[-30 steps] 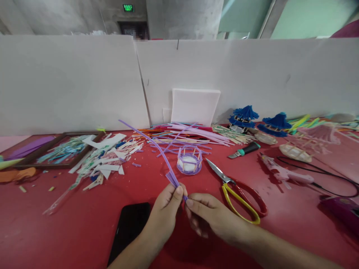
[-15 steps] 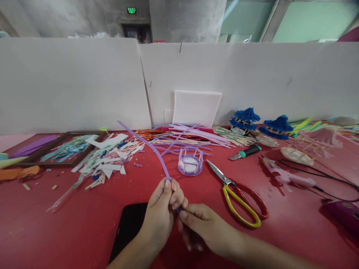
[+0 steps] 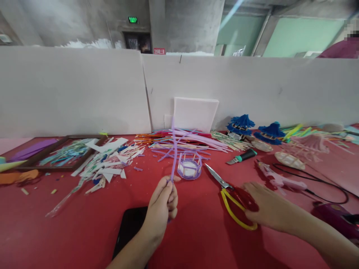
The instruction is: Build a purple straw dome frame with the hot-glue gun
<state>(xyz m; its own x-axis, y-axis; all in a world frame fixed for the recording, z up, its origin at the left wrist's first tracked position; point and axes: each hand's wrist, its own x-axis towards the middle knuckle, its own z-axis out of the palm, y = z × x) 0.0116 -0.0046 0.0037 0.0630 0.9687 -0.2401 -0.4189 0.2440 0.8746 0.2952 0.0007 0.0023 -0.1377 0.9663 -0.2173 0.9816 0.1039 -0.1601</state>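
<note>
Purple strip: the strip (image 3: 174, 158) in my grip is light purple, slim and slightly glossy; it stands nearly upright, bowing a little, and its top end blurs against the white sheets (image 3: 196, 114). A bit of purple also shows below my fist.
Where it is: above the red table (image 3: 202, 235), in front of the heap of coloured strips (image 3: 202, 142), just left of the purple frame.
My left hand: the left hand (image 3: 161, 207) pinches the strip between thumb and forefinger, other fingers curled in.
My right hand: the right hand (image 3: 269, 207) lies over the red handle of the scissors (image 3: 226, 184), fingers forward, thumb apart; it is blurred, and I cannot tell whether it grips.
Scissors: one pair, one handle yellow and one red, blades slanting away to the left.
Purple frame: one, a little round purple frame (image 3: 189, 168) with pale posts and a white floor.
Blue roofs: two, the nearer-to-centre blue roof (image 3: 241, 122) and the right-hand one (image 3: 271, 130).
Other tools: one knife (image 3: 246, 155), one pink glue gun (image 3: 280, 180).
Phone: one, the black phone (image 3: 131, 224) beside my left wrist.
Wooden tray: one brown frame (image 3: 47, 169), blue-green strips inside.
</note>
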